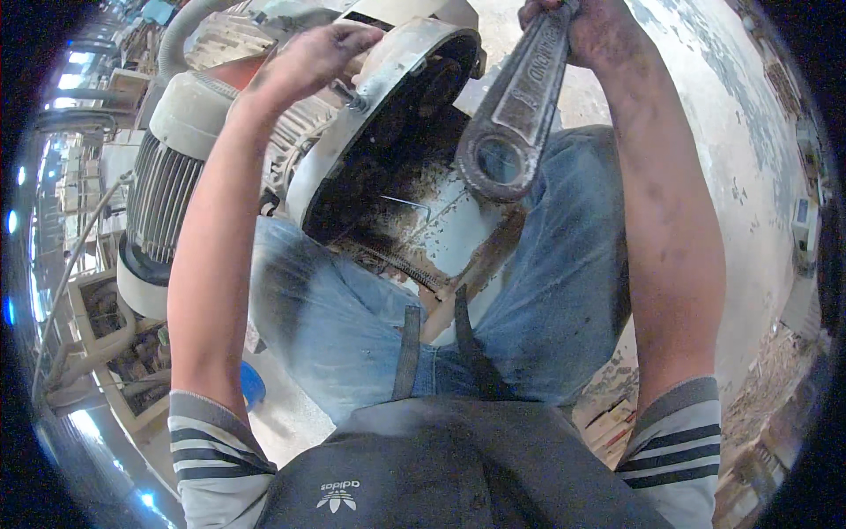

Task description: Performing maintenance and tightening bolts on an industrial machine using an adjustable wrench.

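The floor (705, 132) is pale grey concrete with dark stains and worn patches; it fills the picture from 12 to 4 o'clock. At 9 o'clock the room is crowded with pale wooden frames and boxes (97, 326), and bright windows shine behind them. A small blue round thing (253, 385) lies on the floor at 7 o'clock.

The large dirty cream-white motor with grey cooling ribs (172, 176) stands at 10 o'clock, between the person's knees in blue jeans (546, 291). Its round open housing (388, 62) is dark and oily inside. The left hand (322, 53) rests on the rim of this housing, fingers bent around a small metal bolt (352, 97); whether the grip closes fully on it, I cannot tell. The right hand (586, 26) at 12 o'clock is clenched around the handle of a big grey steel ring spanner (520, 115), whose ring end hangs over the housing. The top edge cuts this hand.
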The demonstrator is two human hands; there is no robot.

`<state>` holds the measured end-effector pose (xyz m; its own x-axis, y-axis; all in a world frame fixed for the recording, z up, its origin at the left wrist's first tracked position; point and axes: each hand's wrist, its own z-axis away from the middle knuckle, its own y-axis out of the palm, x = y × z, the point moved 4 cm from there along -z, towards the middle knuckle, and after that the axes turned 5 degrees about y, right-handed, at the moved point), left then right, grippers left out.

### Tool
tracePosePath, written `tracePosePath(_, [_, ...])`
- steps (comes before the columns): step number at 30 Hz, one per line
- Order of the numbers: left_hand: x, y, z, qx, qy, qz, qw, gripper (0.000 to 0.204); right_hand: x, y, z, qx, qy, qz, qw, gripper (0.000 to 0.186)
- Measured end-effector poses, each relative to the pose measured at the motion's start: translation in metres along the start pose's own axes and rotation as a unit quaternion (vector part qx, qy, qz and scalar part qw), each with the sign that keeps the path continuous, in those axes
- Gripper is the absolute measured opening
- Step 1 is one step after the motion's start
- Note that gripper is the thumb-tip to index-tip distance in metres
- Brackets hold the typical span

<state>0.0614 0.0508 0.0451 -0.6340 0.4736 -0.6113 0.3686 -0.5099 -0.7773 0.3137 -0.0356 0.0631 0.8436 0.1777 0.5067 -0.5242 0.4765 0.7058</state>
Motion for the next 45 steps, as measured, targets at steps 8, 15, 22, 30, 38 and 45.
tracePosePath(8, [-0.010, 0.023, 0.002, 0.150, -0.057, -0.269, 0.950, 0.061, 0.005, -0.007, -0.005, -0.032, -0.012, 0.015, 0.999, 0.007])
tracePosePath(15, [0.002, 0.029, -0.002, 0.209, 0.041, -0.259, 0.942, 0.056, 0.000, -0.005, -0.010, -0.047, -0.009, 0.018, 0.999, 0.009])
tracePosePath(22, [0.001, 0.022, -0.006, 0.089, 0.008, -0.227, 0.970, 0.044, -0.002, 0.000, -0.007, -0.065, 0.003, 0.018, 0.998, 0.009])
tracePosePath(30, [-0.011, 0.021, -0.007, 0.093, -0.025, -0.165, 0.982, 0.034, -0.004, 0.001, -0.001, -0.020, -0.047, 0.050, 0.997, 0.008])
tracePosePath(38, [0.002, 0.035, -0.003, 0.102, -0.069, -0.313, 0.942, 0.029, -0.007, -0.007, -0.021, 0.008, 0.066, -0.056, 0.996, 0.005])
tracePosePath(45, [-0.022, 0.035, -0.009, 0.178, 0.065, -0.202, 0.961, 0.025, -0.001, -0.004, 0.000, 0.196, 0.179, -0.079, 0.961, 0.005])
